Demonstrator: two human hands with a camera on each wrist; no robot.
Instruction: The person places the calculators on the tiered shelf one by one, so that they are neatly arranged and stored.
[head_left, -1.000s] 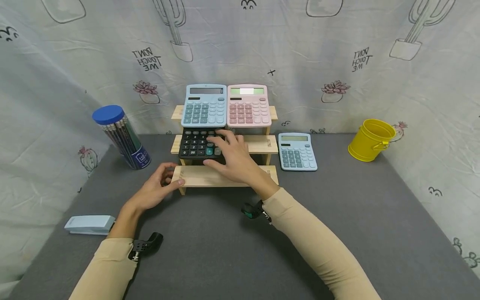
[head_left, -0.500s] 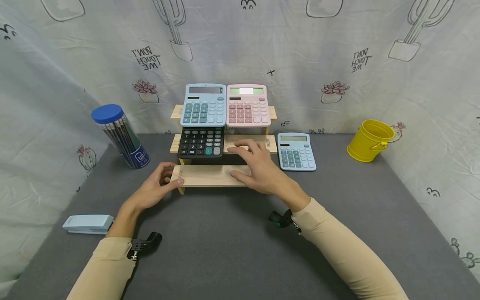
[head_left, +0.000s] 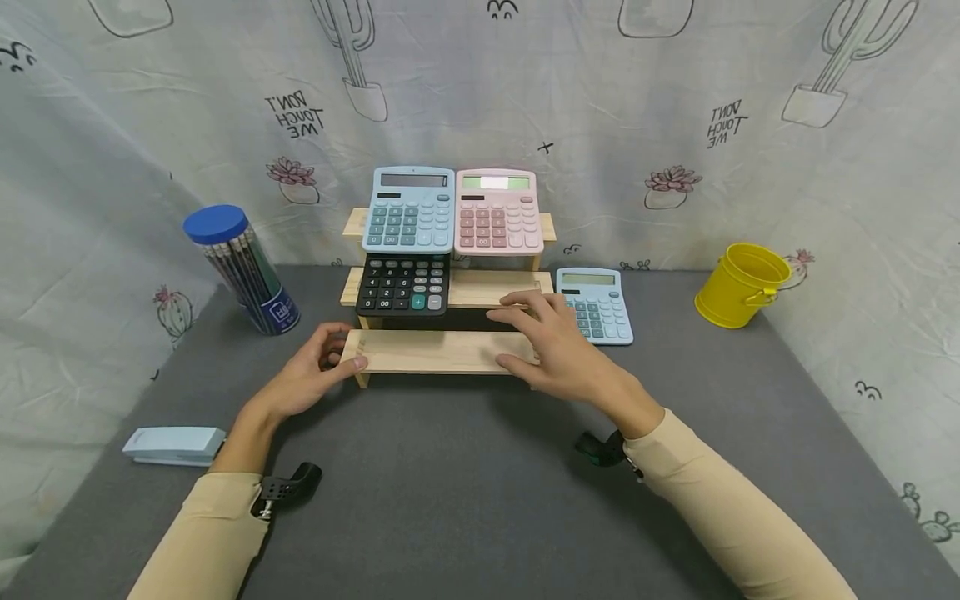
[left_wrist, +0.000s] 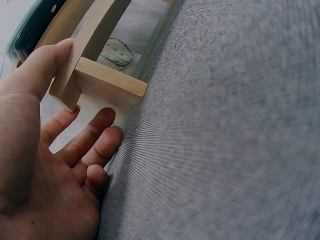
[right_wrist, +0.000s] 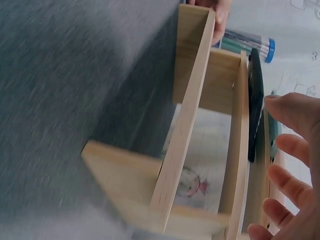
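Note:
A three-tiered wooden shelf (head_left: pixel 427 352) stands near the back of the table. My left hand (head_left: pixel 311 375) pinches the left end of its lowest board, thumb on top and index fingertip at the underside in the left wrist view. My right hand (head_left: pixel 562 354) hovers by the board's right end, fingers spread and loosely bent, holding nothing. On the middle tier's left side leans a black calculator (head_left: pixel 402 287). A blue calculator (head_left: pixel 408 212) and a pink calculator (head_left: pixel 498 212) stand side by side on the top tier. Right of the shelf, my right hand partly covers a smaller light-blue calculator (head_left: pixel 592 290).
A blue-lidded jar of pencils (head_left: pixel 243 271) stands at the back left. A pale blue stapler-like object (head_left: pixel 174 446) lies beside my left forearm. At the back right sits a yellow bucket (head_left: pixel 738 287). A printed curtain (head_left: pixel 480 108) hangs behind the grey table (head_left: pixel 450 500).
My right hand has left the black calculator and moved right along the shelf, toward the light-blue calculator. My left hand keeps its place on the lowest board.

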